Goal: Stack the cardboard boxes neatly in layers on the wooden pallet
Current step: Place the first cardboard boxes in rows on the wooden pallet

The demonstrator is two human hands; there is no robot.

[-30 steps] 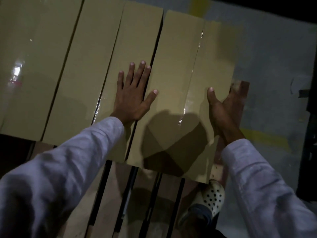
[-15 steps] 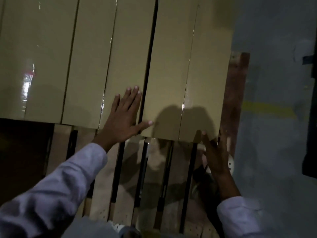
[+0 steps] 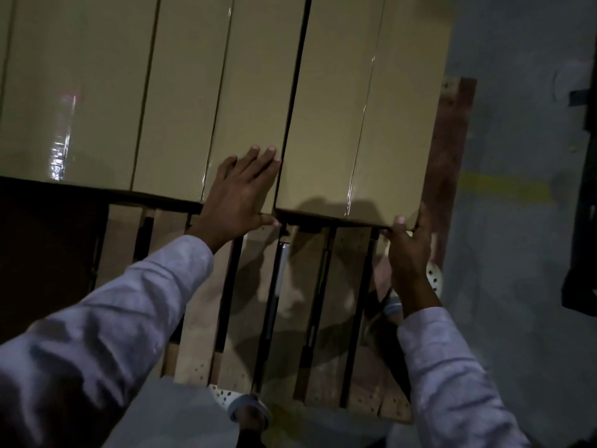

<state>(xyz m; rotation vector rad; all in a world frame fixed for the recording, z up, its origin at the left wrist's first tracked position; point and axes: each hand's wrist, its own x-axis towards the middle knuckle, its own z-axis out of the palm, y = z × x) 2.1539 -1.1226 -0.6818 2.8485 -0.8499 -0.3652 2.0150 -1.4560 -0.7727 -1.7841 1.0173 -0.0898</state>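
cardboard boxes [image 3: 210,92] lie side by side in a row on the wooden pallet [image 3: 290,312], taped seams up. rightmost box [image 3: 361,124] is at the pallet's right side, a dark gap between it and its neighbour. left hand [image 3: 240,195] is open, flat on the neighbour's near end, fingers spread beside the gap. right hand [image 3: 410,250] is on the rightmost box's near right corner, thumb on the top edge; grip unclear. near slats bare.
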